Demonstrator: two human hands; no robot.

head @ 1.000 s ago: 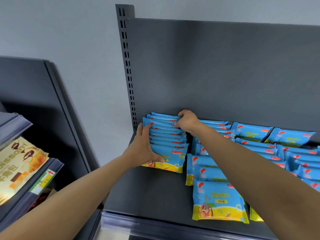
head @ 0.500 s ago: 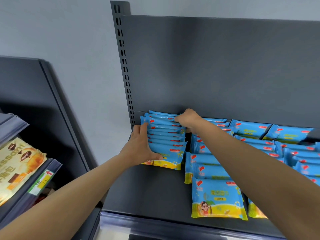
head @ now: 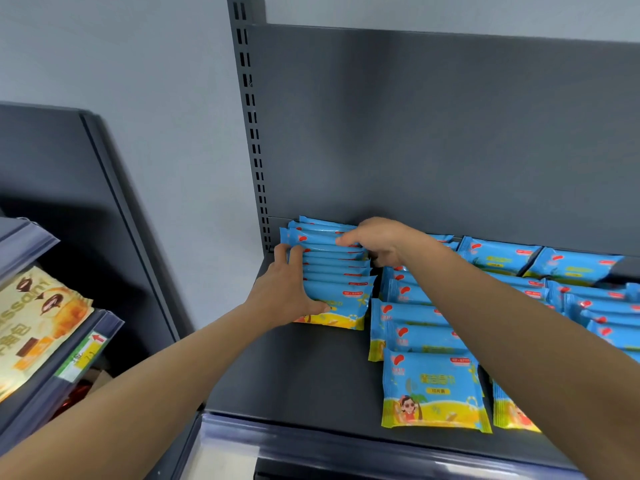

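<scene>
Hidden, cropped and illegible items: shelf view

Thumb of right hand (head: 377, 242) hidden behind left row of blue packets (head: 336, 271). Right forearm (head: 502, 323) covers much of middle row (head: 408, 327), 4 o'clock. Far-right packets (head: 609, 306), 3 o'clock, and croissant bag (head: 31, 323), 8 o'clock, are cropped by frame edges. Price label (head: 85, 355) print is illegible.

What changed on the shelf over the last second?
No clear change; only the view shifted a little. The left hand still presses the left side of the leftmost row of blue packets, and the right hand still grips its back end. The other packets lie as before.
</scene>
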